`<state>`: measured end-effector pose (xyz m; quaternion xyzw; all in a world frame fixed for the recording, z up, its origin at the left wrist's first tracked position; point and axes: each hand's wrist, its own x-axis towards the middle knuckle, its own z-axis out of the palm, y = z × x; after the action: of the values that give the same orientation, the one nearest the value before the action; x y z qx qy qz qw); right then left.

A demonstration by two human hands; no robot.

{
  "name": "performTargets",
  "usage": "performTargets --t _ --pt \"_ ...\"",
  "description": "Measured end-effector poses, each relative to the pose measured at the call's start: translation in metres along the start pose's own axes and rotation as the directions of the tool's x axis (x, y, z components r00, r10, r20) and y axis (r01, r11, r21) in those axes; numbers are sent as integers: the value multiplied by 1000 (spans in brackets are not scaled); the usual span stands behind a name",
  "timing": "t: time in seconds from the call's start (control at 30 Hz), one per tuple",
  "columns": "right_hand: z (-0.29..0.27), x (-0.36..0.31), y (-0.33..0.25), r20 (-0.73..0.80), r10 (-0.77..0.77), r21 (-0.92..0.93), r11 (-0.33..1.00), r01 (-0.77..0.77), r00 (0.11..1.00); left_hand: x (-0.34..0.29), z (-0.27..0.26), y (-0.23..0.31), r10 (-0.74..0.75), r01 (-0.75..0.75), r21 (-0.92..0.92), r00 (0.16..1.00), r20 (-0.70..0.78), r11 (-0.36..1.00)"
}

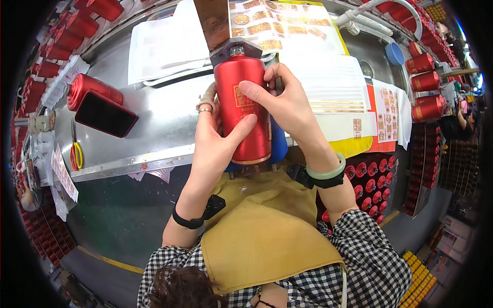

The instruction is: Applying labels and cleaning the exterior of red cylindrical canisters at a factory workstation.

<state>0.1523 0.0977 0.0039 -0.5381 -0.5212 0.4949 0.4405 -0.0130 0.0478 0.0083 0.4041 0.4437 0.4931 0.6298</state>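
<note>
A red cylindrical bottle (242, 108) is held upright at the near edge of the metal tabletop (154, 123), its neck seated under a dark metal bracket (237, 50) and its base resting on a blue holder (279, 146). The left hand (215, 138) is wrapped around the lower left side of the bottle, thumb laid across the front; its fingers are closed on the body. The right hand (285, 100) is pressed flat against the right side, fingers (254, 91) curled over a small gold label (241, 96) on the bottle's face; the grip is firm, not open. The step in hand is judged to be label application or smoothing, with the bottle steadied in the fixture. The next move is judged to call for even pressure across the label without the bottle being turned out of the bracket, and for alignment to be checked before release. Sheets of gold labels (334, 105) lie just beside the right hand on the tabletop. A second red bottle (92, 90) lies on its side to the left, touching a dark flat case (105, 114); scissors (76, 151) lie nearer the edge. Rows of red bottles (423, 84) stand at far right.
</note>
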Motion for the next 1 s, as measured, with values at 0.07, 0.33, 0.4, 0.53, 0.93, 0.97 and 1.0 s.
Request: performTargets --t 0.07,0.33,0.4,0.53,0.93,0.97,1.0 --pt "0 0 0 -2 12 4 1000 -12 1000 0 0 0 -2 2 -4 1000 -13 1000" --pt "3 1 -1 -16 10 35 999 -9 1000 1 3 -1 1 -1 8 999 -40 1000" --pt "3 2 1 -21 3 52 999 -1 1000 2 4 -2 6 -6 7 999 -43 1000" --pt "4 4 2 -39 0 31 1000 1 999 2 5 0 4 -5 -2 998 -59 1000" --pt "3 4 -3 -45 15 14 1000 -14 999 3 5 1 -4 3 -11 998 -70 1000" --pt "2 3 -4 -37 25 19 1000 -25 999 3 5 1 -26 23 -43 997 -68 999" --pt "2 3 -4 -38 26 20 999 -25 999 3 5 1 -27 24 -43 997 -68 999"
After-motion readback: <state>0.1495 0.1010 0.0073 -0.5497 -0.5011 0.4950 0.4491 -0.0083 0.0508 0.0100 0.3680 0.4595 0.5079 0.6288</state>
